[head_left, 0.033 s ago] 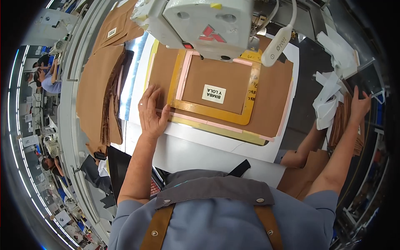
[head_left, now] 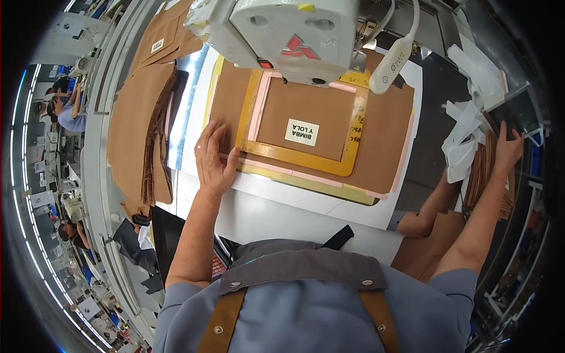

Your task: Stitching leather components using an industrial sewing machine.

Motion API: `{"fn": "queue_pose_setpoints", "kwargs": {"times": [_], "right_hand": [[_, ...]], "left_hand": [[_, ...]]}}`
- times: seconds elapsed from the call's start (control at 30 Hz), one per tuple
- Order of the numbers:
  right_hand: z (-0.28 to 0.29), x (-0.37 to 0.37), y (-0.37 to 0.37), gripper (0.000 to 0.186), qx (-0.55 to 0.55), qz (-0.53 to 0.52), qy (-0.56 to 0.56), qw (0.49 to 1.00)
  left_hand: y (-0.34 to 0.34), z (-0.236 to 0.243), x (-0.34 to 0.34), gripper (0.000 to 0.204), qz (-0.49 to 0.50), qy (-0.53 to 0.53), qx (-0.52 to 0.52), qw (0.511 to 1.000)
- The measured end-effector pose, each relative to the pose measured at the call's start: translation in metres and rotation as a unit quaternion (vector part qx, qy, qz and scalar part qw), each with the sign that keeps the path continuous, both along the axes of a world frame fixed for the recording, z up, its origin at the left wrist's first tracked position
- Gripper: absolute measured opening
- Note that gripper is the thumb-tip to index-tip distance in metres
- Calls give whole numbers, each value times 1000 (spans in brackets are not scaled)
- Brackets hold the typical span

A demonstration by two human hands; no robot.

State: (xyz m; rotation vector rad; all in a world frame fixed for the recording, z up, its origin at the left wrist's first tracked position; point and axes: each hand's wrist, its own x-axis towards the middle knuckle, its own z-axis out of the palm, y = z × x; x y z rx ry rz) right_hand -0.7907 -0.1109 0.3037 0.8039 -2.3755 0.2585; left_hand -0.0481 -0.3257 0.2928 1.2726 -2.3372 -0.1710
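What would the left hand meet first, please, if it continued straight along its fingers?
The left hand would first cross the brown panel, then likely reach or pass under the white machine head; depth is unclear.

- Off-white rectangular label (head_left: 302, 133) on the brown panel (head_left: 282, 106): two lines of dark capitals, upside down from the wearer's side. Clearest print in view.
- Yellow frame (head_left: 294, 160) on that panel: dark handwritten marks (head_left: 355, 132) down its right bar, more at the upper right corner.
- Grey-white machine head (head_left: 247, 26): red geometric emblem (head_left: 300, 48) on its front, three pointed shapes.
- White corded handpiece (head_left: 393, 65): small dark print and round symbols along its face.
- Brown piece (head_left: 176, 35), upper left: pale label (head_left: 157, 45) with dark print, too small to make out.
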Motion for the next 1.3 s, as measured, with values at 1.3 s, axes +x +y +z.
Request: {"fn": "queue_pose_setpoints", "kwargs": {"times": [1.3], "right_hand": [[2, 398, -158, 48, 65, 537, -148, 828]], "left_hand": [[-69, -9, -158, 21, -241, -45, -72, 967]]}}
